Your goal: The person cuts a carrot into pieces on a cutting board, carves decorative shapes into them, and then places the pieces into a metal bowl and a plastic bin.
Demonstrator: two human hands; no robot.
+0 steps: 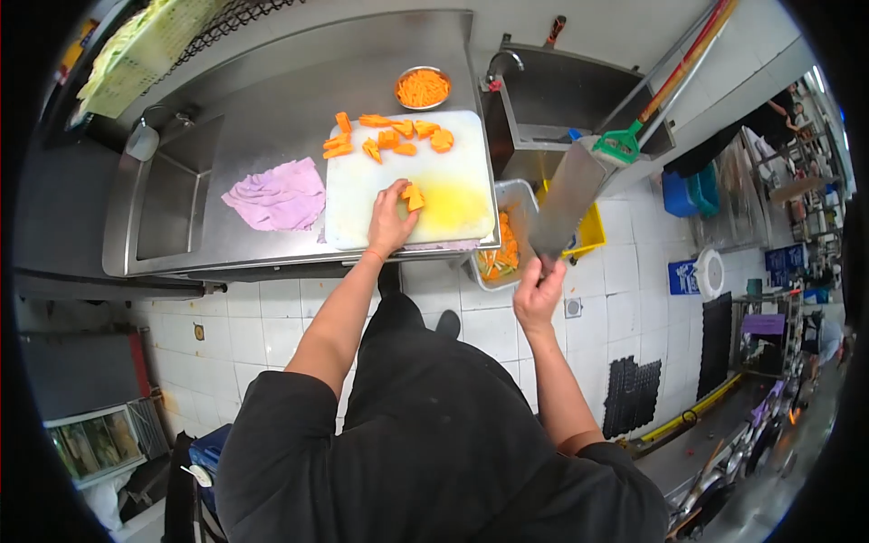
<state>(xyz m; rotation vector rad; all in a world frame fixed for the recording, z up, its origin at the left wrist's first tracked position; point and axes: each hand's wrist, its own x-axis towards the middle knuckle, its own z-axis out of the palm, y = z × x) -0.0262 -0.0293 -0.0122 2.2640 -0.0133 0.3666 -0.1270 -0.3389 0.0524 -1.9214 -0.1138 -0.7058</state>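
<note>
A white cutting board lies at the right end of the steel counter. On its near half, my left hand has its fingers closed around a carrot piece. My right hand grips the handle of a cleaver off the board's right side. The broad blade points up and away from me, apart from the carrot. Several cut carrot chunks are scattered along the board's far side. Beyond them stands a round metal bowl filled with carrot shreds. A yellow stain marks the board right of my left hand.
A crumpled pink cloth lies left of the board, beside a sink basin. Below the counter's right end, a plastic tub holds orange trimmings. Another sink and a green-headed broom stand at the right.
</note>
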